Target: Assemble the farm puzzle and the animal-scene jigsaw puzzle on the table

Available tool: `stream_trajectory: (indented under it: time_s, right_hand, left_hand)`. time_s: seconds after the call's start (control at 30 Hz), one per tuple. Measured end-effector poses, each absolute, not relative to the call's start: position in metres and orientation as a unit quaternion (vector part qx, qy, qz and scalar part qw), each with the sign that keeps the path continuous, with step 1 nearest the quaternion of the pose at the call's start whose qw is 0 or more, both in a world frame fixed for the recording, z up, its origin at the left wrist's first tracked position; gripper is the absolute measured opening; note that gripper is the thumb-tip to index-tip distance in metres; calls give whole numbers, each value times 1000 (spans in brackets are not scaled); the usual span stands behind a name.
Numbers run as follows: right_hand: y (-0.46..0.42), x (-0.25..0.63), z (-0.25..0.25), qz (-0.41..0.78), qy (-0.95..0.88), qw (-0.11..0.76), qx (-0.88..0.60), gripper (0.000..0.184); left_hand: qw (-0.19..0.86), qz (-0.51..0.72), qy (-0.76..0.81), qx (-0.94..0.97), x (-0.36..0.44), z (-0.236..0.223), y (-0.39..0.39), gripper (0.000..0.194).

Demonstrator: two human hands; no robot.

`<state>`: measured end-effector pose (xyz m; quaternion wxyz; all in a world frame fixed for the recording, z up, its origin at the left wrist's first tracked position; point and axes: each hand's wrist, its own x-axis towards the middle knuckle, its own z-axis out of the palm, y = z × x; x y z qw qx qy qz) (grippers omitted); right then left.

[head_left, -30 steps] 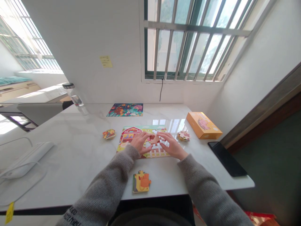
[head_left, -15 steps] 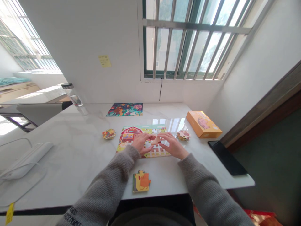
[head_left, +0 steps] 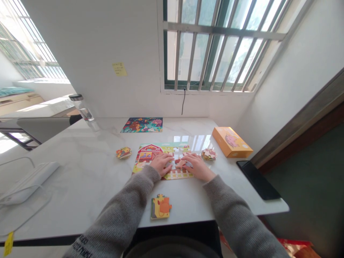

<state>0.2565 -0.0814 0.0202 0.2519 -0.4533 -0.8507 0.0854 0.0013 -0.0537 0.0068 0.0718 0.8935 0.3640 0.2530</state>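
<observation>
- On the white marble desk (head_left: 80, 172), a farm jigsaw board (head_left: 149, 152) is laid centrally, with a loose stack of pieces (head_left: 209, 154) on its right and a smaller stack (head_left: 124, 153) on its left; either stack could be scattered if brushed by a sleeve.
- Below the board, an assembled yellow-and-orange puzzle block (head_left: 160, 207) is left close to the front edge, where it could be pushed off by a forearm.
- The left hand (head_left: 161, 164) is held open and flat on the board, gripping nothing.
- The right hand (head_left: 195, 166) is laid over the board, fingertips at a reddish-brown piece (head_left: 180, 163); whether it is gripped cannot be told. The piece could be bent if forced down out of line.
</observation>
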Motion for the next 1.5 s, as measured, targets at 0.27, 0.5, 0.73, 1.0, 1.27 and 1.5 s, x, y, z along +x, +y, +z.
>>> stream_trajectory:
  time_s: [0.27,0.5,0.73,1.0,1.27,1.5]
  right_hand:
    - [-84,256,23,86,-855,248,-448,16]
    - [-88,253,27,83,-851,217,-471,19]
    - [-89,252,27,73,-853,226,-464,18]
    - [-98,253,28,120,-860,294,-399,31]
    - [-107,248,31,142,-869,273,-388,39]
    - [-97,261,27,100,-808,363,-453,35]
  left_hand:
    - [76,229,381,893,1,-1,-51,31]
    - [78,217,375,898,2,4,-54,29]
    - [96,216,312,920,5,14,-60,25]
    - [108,190,313,924,7,15,-65,30]
    - [124,179,304,928,10,16,-67,29]
    - [114,200,305,924,4,19,-62,25]
